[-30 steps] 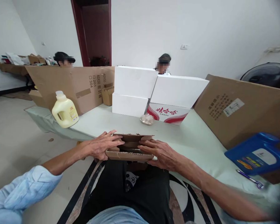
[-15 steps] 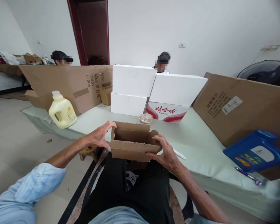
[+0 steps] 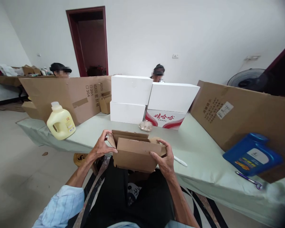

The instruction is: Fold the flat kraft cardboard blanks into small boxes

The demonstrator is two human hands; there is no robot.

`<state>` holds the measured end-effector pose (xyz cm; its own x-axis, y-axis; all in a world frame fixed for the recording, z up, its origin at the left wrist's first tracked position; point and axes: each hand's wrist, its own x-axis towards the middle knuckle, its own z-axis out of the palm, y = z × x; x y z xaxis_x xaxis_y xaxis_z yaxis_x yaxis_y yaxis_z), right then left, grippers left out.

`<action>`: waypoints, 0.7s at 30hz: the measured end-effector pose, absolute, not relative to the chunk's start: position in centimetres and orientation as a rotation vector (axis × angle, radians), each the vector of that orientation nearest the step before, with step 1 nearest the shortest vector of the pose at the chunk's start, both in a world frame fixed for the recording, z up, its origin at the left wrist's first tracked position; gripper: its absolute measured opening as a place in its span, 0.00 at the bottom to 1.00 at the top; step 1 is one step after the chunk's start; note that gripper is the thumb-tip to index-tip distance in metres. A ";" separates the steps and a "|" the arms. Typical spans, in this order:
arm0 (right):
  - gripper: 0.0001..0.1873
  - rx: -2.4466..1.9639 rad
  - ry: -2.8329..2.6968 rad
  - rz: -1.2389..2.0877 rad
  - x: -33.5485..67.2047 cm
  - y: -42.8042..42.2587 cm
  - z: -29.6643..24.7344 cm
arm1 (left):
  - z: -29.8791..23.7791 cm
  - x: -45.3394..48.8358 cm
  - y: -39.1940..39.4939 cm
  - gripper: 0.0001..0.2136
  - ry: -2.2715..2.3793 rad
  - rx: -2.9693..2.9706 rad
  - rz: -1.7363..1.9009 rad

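Note:
A small brown cardboard box [image 3: 135, 155] is held in front of me at the table's near edge, above my lap. Its top flaps stand partly raised and the inside is mostly hidden. My left hand [image 3: 102, 148] grips the left end, thumb on the front corner and fingers at the left side flap. At the right end my right hand [image 3: 165, 158] has its thumb on the front panel and its fingers over the right flap. Just beyond the box lies a small clear plastic bag [image 3: 145, 126] with pale contents. A white stick-like tool [image 3: 180, 161] lies right of my right hand.
On the green-covered table [image 3: 199, 158] stand white boxes [image 3: 131, 90], a red-and-white box [image 3: 166, 119], big cartons [image 3: 239, 110], a yellow jug [image 3: 61, 122] and a blue bottle [image 3: 253, 155]. A purple-handled tool [image 3: 248, 180] lies at right. Two people sit behind the boxes.
The box has tipped so its front panel faces me more and its opening shows less. My left hand has closed in on the left flap. The camera view has shifted slightly.

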<state>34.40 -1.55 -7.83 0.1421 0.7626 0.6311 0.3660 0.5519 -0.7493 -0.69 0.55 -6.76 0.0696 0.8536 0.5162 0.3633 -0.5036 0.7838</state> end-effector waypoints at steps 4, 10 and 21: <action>0.31 -1.045 -1.365 0.405 34.2 -0.8 -8.3 | -8.0 1.8 1.7 0.43 1.389 1.740 1.644; 0.40 -1.107 -1.197 0.462 33.6 0.7 -9.8 | -8.8 4.9 2.9 0.43 1.758 1.740 1.823; 0.35 -1.104 -1.075 0.812 34.6 2.5 -11.0 | -7.2 7.9 4.5 0.57 2.073 1.695 1.526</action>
<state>34.57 2.47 -11.00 0.2998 0.9172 0.2625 -0.0019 0.2757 -0.9612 7.87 4.50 -7.20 -0.3940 0.7687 0.5038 0.7094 -0.0941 0.6985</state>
